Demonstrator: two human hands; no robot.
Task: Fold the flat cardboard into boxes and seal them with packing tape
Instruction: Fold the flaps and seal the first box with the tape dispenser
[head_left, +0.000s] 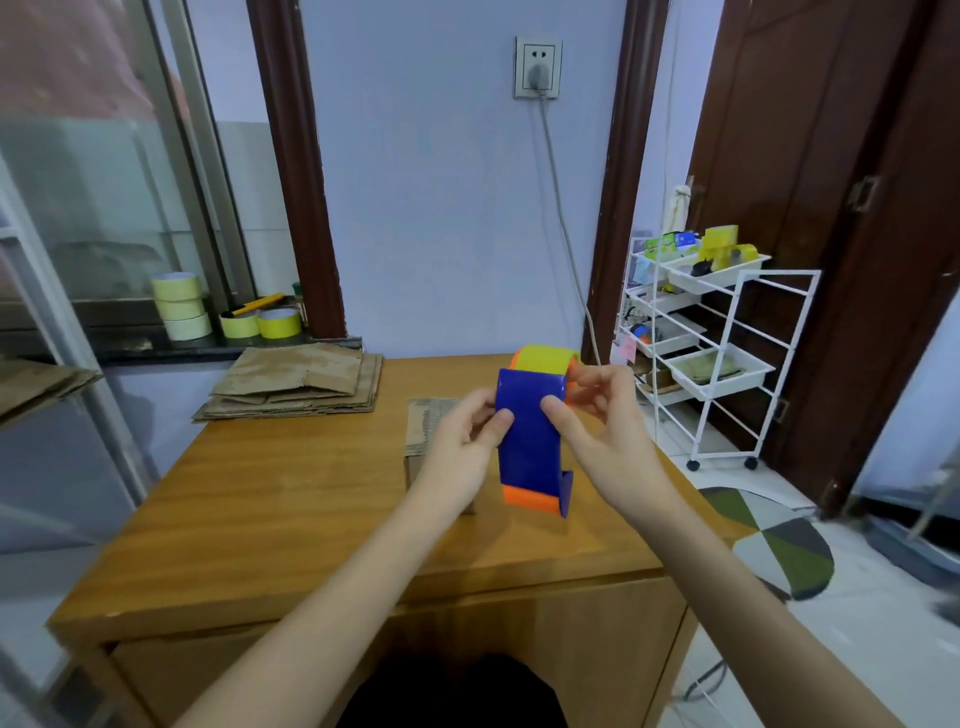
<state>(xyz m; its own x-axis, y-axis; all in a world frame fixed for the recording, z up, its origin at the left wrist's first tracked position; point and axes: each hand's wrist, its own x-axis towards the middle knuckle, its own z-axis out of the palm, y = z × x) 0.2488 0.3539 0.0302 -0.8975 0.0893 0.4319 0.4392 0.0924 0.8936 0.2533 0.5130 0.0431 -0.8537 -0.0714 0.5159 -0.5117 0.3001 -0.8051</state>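
**Tape dispenser held in both hands above a folded box; sealing not yet begun**

The person holds a blue-and-orange tape dispenser (530, 441) up in front of the chest, over the wooden table (270, 493). The left hand (462, 447) grips the blue body from its left side, thumb pressed on the front face. The right hand (597, 415) grips from the right, thumb on the front and fingers curled round toward the yellow-green tape roll (548, 358) seated at the top. Both hands are closed on the tool; neither is spread. Whether the right fingertips are pinching a free tape end cannot be told.

Judgement: the two-handed hold, with the right fingers at the roll, suggests the tape end is being found or drawn out in preparation for sealing.

A small cardboard box (428, 431) stands on the table directly behind and below the hands, partly hidden by them. Its flaps appear folded down; no tape is visible on it. A stack of flat cardboard (296, 384) lies at the table's far left corner, well apart from the box, presumably the remaining stock.

Spare tape rolls (182, 306) sit on the window ledge (130, 353) beyond. A white wire trolley (727, 332) stands to the right.
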